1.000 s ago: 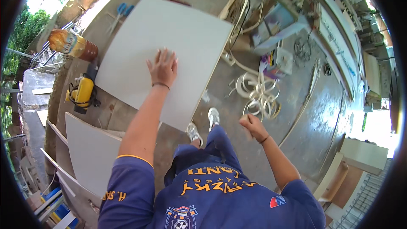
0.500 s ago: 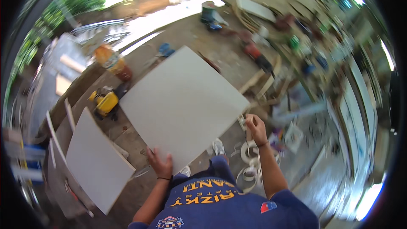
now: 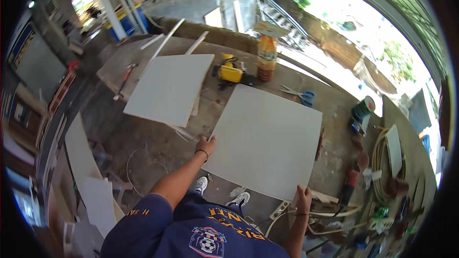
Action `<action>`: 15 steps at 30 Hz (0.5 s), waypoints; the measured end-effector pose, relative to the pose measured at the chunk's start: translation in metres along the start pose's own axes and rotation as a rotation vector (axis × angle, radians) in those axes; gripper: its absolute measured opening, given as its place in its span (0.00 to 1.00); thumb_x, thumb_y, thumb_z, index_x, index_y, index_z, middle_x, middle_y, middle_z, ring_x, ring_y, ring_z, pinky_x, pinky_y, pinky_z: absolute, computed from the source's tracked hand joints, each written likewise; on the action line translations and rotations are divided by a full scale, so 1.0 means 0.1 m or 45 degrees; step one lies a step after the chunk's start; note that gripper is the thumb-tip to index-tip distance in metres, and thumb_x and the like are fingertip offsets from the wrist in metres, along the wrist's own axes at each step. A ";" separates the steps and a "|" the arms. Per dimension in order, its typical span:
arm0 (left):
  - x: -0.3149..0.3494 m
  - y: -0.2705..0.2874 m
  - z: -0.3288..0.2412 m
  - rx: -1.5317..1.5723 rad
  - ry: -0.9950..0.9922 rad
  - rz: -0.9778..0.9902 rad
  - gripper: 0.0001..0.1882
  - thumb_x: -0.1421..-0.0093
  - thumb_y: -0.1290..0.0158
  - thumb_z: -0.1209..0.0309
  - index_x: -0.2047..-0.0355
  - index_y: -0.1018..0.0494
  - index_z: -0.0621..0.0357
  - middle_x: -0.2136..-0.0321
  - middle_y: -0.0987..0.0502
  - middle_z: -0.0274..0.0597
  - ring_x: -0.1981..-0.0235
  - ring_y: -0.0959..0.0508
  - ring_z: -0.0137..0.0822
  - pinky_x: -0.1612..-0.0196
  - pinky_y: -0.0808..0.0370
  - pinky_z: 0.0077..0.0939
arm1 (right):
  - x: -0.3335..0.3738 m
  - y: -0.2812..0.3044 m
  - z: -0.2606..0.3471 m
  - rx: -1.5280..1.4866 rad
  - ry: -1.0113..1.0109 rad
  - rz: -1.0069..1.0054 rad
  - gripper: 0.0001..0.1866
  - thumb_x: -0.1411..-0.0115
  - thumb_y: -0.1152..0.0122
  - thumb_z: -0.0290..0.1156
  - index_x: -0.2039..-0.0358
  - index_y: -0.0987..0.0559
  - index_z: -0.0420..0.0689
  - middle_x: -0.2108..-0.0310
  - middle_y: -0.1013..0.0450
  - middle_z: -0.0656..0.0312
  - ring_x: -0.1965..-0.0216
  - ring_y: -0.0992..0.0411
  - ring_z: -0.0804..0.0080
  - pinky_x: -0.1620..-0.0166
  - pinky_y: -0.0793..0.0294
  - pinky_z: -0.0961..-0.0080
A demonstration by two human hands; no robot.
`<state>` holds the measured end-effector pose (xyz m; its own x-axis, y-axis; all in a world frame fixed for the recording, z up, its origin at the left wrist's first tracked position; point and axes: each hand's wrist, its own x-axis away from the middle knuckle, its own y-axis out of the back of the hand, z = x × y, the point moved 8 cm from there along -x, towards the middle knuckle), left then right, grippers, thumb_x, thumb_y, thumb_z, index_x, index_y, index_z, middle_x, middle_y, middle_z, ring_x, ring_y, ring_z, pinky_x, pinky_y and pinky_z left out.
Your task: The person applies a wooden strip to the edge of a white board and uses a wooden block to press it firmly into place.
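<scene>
A large square white board (image 3: 267, 141) lies on the worktable in front of me. My left hand (image 3: 205, 147) is closed around its left edge, thumb on top and fingers mostly hidden. At the near right corner my right hand (image 3: 302, 199) pinches the same board. To the left rests a second white panel (image 3: 169, 88), apart from the first. Just beyond the held board's far left corner is a yellow-and-black power tool (image 3: 231, 72). Scissors with blue handles (image 3: 306, 97) lie near its far edge.
A bottle of orange-brown contents (image 3: 267, 59) stands at the back. A hammer (image 3: 125, 81) lies at far left. On the right are a green can (image 3: 364, 107), a red-and-black power tool (image 3: 350, 186) and a coiled hose (image 3: 380, 155). A power strip (image 3: 279, 210) sits near my right arm.
My view has swung toward the left, and the board appears turned. My right hand has closed on the board's near corner; my left hand, earlier spread on the edge, now grips the left side.
</scene>
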<state>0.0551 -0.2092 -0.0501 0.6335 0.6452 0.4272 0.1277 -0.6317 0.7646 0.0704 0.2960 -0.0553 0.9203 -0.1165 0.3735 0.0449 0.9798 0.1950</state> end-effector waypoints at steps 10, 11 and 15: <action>0.50 0.16 -0.01 0.194 0.138 -0.029 0.34 0.44 0.61 0.41 0.61 0.26 0.63 0.62 0.25 0.57 0.58 0.25 0.51 0.57 0.28 0.41 | 0.04 0.07 0.44 -0.003 0.060 0.126 0.18 0.48 0.38 0.41 0.69 0.29 0.39 0.76 0.34 0.67 0.75 0.37 0.78 0.72 0.37 0.80; 0.58 0.18 0.00 0.276 0.142 -0.017 0.33 0.44 0.60 0.42 0.62 0.25 0.63 0.63 0.24 0.56 0.59 0.25 0.50 0.57 0.28 0.41 | 0.01 0.10 0.33 0.040 0.112 0.150 0.20 0.49 0.38 0.43 0.68 0.29 0.38 0.76 0.34 0.65 0.75 0.37 0.77 0.72 0.37 0.79; 0.94 0.51 0.22 0.462 0.114 -0.081 0.31 0.44 0.58 0.43 0.64 0.25 0.63 0.66 0.23 0.54 0.61 0.24 0.49 0.58 0.28 0.40 | 0.63 -0.13 0.32 -0.021 0.159 0.310 0.21 0.44 0.44 0.42 0.60 0.30 0.35 0.64 0.31 0.58 0.62 0.33 0.69 0.59 0.33 0.71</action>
<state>0.1379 -0.1898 0.0188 0.5483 0.7131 0.4369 0.4372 -0.6897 0.5772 0.1151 0.2704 -0.0049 0.9455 0.1429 0.2926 -0.1784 0.9790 0.0983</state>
